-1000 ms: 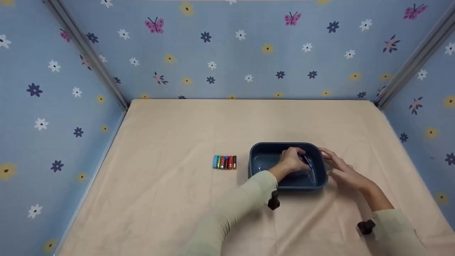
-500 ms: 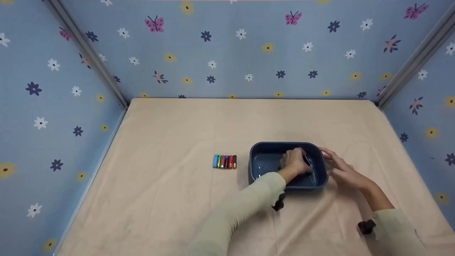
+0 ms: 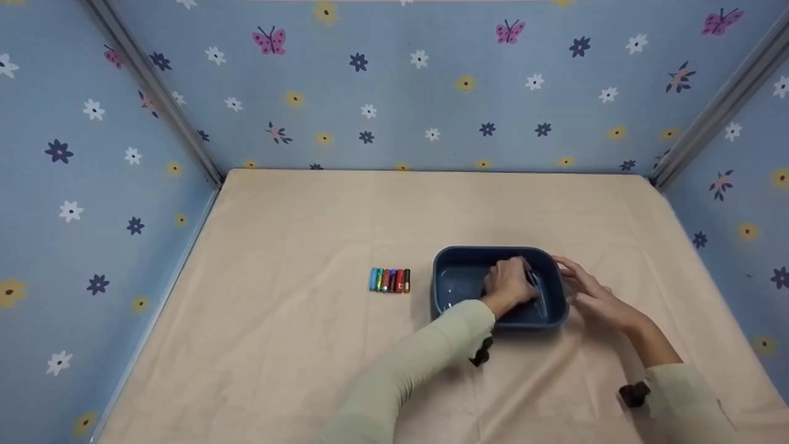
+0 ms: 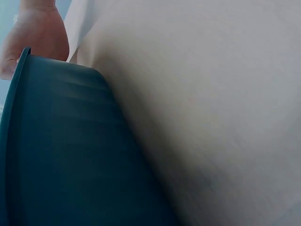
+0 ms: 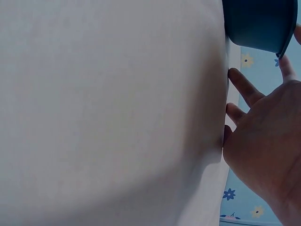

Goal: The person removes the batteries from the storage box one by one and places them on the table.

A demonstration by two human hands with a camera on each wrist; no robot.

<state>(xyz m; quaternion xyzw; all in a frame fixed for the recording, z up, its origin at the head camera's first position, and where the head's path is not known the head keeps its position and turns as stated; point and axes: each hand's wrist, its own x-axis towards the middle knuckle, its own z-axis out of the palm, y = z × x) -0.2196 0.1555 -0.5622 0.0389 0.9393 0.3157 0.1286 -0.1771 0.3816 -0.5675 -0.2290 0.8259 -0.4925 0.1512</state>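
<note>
A dark blue rectangular tub (image 3: 453, 277) stands on the cloth right of centre in the head view. My left hand (image 3: 510, 280) reaches down inside it, knuckles up, with the fingertips hidden. By its fingers lies a dark, bluish slim thing (image 3: 534, 282), too small and covered to name. My right hand (image 3: 601, 302) is at the tub's right end, and a straight finger meets the rim. In the right wrist view, that hand (image 5: 268, 127) has its fingers spread. Left of the tub, several batteries (image 3: 390, 280) in blue, green, red and black lie side by side in a row.
A beige cloth (image 3: 277, 246) with creases covers the table. Blue flowered panels (image 3: 400, 92) enclose the back and both sides, with metal posts (image 3: 154, 86) at the corners.
My left hand has shifted slightly right and lower within the tub, its forearm moving along with it. The right hand, tub and row of batteries hold their places.
</note>
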